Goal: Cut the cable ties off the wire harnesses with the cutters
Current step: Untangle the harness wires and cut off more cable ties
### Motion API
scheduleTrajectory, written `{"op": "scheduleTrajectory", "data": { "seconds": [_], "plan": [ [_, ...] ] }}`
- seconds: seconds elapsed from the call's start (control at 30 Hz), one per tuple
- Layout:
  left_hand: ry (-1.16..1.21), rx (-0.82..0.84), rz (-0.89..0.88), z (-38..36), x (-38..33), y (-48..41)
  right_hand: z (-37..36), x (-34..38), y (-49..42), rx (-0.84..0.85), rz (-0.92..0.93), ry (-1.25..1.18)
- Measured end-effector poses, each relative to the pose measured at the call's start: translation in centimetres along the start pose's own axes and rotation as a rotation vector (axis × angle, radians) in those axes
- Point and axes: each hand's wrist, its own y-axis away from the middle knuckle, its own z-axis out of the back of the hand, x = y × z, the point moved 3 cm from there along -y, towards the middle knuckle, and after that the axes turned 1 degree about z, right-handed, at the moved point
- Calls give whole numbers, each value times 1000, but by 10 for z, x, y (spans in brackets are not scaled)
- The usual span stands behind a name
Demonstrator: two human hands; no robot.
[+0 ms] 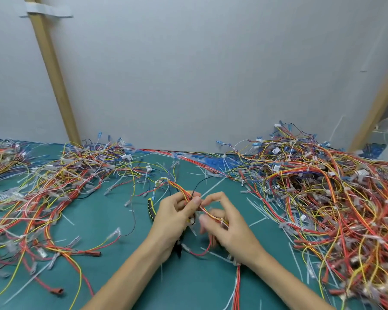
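Head view shows two hands in the middle of the green mat, both working on one wire harness. The left hand pinches the wires between thumb and fingers, which lifts the bunch up off the mat. The right hand has its fingers curled round the same wires, just beside a white cable tie. It is most likely feeling for that tie.

The cutters poke out from under the left hand, with the yellow-and-black handle far and the dark tip near. I cannot tell if that hand holds them too or if they just lie below it. Either way they are close by for the next snip.

A left pile and a right pile of harnesses sit on each side. Thin white cut ties lie about on the mat.
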Motion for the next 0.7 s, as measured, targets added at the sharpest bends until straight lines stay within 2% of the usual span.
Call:
{"op": "scheduleTrajectory", "data": {
  "seconds": [0.07, 0.13, 0.27, 0.43, 0.57, 0.7],
  "plan": [
    [-73, 6, -58, -2, 0, 1, 5, -3, -3, -49, -138, -173],
    [-158, 0, -118, -4, 0, 2, 8, -5, -5, -131, -204, -180],
    [-274, 19, -179, -4, -1, 2, 11, -7, -5, -225, -127, -43],
    [-420, 16, -247, -6, 1, 6, 13, -12, -5, -280, -176, -10],
    [-347, 4, -305, -8, -1, 10, 13, -13, -6, -251, -181, -12],
    [-317, -46, -212, -9, 1, 8, 15, -8, -6, -282, -28, 38]
  ]
}}
